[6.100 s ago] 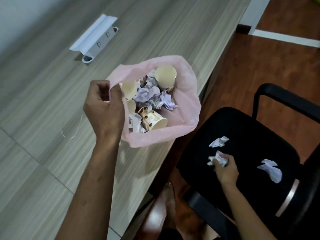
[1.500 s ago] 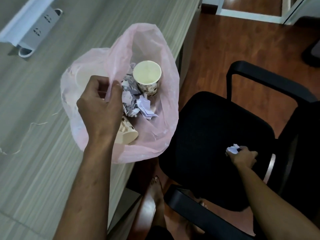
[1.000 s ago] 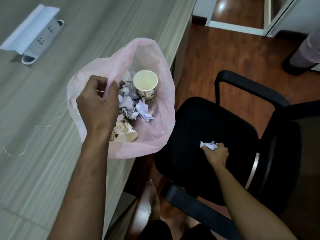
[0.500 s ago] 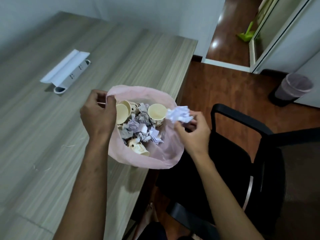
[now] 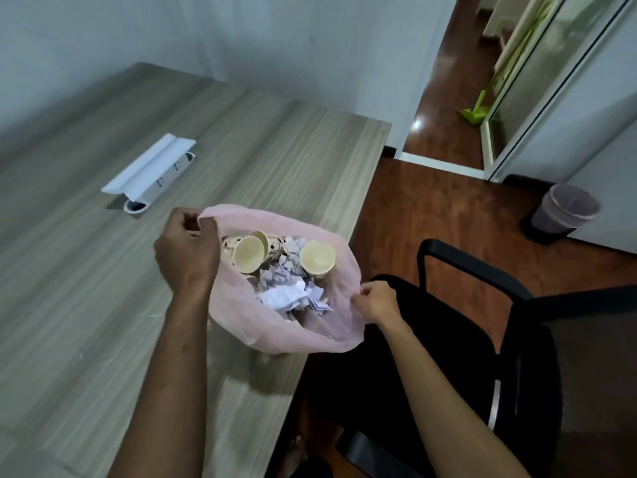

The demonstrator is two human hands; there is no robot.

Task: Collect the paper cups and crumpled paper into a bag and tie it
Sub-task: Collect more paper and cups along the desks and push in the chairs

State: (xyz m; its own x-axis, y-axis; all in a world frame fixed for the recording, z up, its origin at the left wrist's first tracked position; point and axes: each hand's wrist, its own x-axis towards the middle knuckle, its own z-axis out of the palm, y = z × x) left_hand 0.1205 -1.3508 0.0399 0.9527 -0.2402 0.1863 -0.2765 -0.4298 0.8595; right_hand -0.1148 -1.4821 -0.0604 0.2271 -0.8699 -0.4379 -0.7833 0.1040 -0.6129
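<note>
My left hand (image 5: pixel 188 251) pinches the far-left rim of the pink bag (image 5: pixel 275 334), fingers closed on the thin plastic, and my right hand (image 5: pixel 375 301) grips the opposite rim the same way, so the mouth is held wide between them. The bag sits at the near edge of the wooden desk (image 5: pixel 86 288), partly overhanging it. Inside, two paper cups (image 5: pixel 249 258) lie tipped toward me, a third cup (image 5: pixel 317 258) is beside them, and crumpled paper (image 5: pixel 284 294) is heaped in front. A black office chair (image 5: pixel 482 357) stands just beside the desk, under my right arm. A pop-up socket box (image 5: pixel 151 170) is open farther back on the desk. A lined waste bin (image 5: pixel 565 210) stands by the wall, and something green, perhaps a dustpan (image 5: pixel 477 113), lies in the doorway.
</note>
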